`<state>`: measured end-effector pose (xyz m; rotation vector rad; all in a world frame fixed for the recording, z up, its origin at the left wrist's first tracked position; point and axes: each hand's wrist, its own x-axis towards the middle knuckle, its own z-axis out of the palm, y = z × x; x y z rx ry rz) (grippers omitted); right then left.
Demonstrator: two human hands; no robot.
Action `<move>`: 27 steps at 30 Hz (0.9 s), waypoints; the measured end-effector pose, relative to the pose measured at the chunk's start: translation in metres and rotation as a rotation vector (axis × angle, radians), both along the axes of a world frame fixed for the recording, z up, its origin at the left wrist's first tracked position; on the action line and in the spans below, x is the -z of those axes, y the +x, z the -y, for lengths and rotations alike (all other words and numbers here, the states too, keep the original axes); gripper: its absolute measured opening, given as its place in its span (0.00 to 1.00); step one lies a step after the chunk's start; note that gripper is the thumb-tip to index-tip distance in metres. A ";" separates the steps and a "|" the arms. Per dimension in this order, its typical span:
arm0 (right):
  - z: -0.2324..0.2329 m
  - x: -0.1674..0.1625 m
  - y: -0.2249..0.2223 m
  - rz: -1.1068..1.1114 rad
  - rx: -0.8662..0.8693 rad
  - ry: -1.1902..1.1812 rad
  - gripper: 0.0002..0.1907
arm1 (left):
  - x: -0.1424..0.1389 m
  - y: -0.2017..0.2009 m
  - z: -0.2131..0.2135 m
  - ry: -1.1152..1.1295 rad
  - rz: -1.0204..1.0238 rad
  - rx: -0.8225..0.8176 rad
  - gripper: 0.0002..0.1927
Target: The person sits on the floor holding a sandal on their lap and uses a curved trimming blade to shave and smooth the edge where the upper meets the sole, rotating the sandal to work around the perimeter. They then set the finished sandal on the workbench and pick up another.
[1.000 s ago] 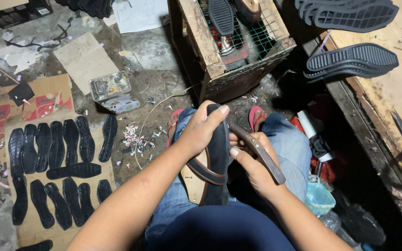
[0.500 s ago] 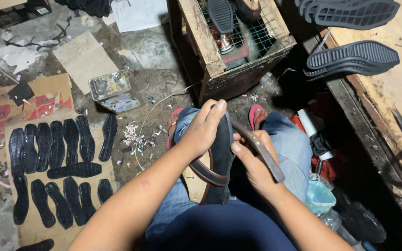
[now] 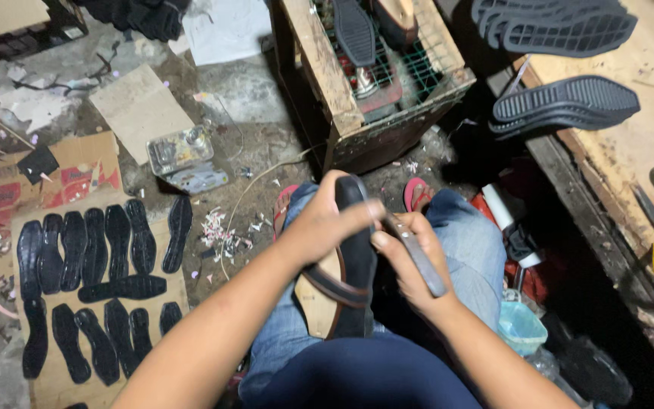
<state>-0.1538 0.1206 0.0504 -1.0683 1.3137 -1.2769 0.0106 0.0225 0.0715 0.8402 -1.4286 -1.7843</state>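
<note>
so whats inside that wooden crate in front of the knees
Inside the wooden crate, on green wire mesh, lie a dark shoe sole and some reddish items. What is beneath the mesh is too dark to make out.

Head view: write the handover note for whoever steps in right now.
Left hand: grips the black sole on edge over the lap, thumb near its top.
Right hand: holds a knife-like tool, tip at the sole's upper edge.
Done: many black soles lie in rows on cardboard on the left.
Left: this sole is in hand; whether its edge is finished cannot be told.
</note>
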 end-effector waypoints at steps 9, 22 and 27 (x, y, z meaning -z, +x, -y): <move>-0.032 -0.068 -0.064 0.036 0.065 -0.167 0.11 | -0.091 0.012 -0.036 -0.820 0.245 -0.009 0.29; -0.061 -0.070 -0.062 -0.296 0.050 -0.171 0.15 | -0.054 -0.022 -0.074 -0.963 0.346 -0.126 0.38; -0.059 -0.052 -0.076 -0.625 0.064 -0.200 0.25 | -0.023 -0.035 -0.075 -0.781 0.369 -0.029 0.36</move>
